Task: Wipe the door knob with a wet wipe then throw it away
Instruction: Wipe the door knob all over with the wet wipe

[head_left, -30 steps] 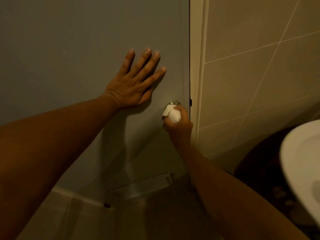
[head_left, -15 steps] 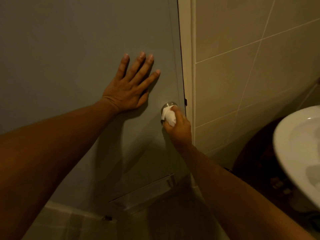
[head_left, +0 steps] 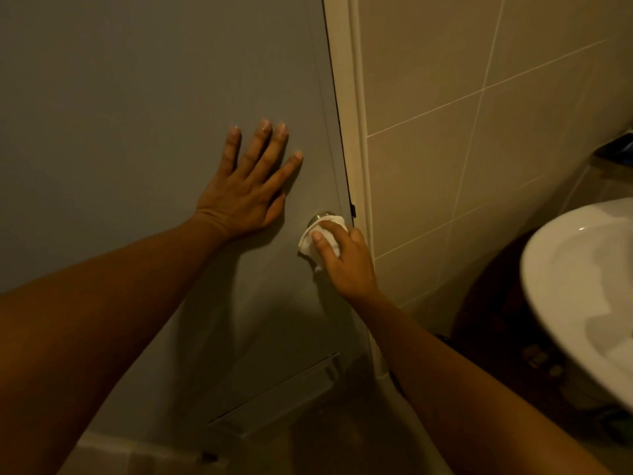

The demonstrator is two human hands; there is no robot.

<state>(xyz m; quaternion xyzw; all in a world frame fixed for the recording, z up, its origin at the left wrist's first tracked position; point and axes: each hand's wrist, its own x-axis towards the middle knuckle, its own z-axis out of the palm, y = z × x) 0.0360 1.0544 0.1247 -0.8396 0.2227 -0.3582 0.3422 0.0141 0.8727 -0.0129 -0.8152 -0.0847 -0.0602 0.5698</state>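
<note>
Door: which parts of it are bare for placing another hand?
The door is bare above the left hand and below both forearms, down to the vent. It is crowded at the knob, where the right hand presses the wipe.

Both forearms were bare to the frame's lower edge, no sleeves showing; the left hand (head_left: 245, 192) and right hand (head_left: 346, 262) wore nothing.

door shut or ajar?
Shut: the door edge sits flush along the frame, only a thin dark seam between them, with no gap.
</note>
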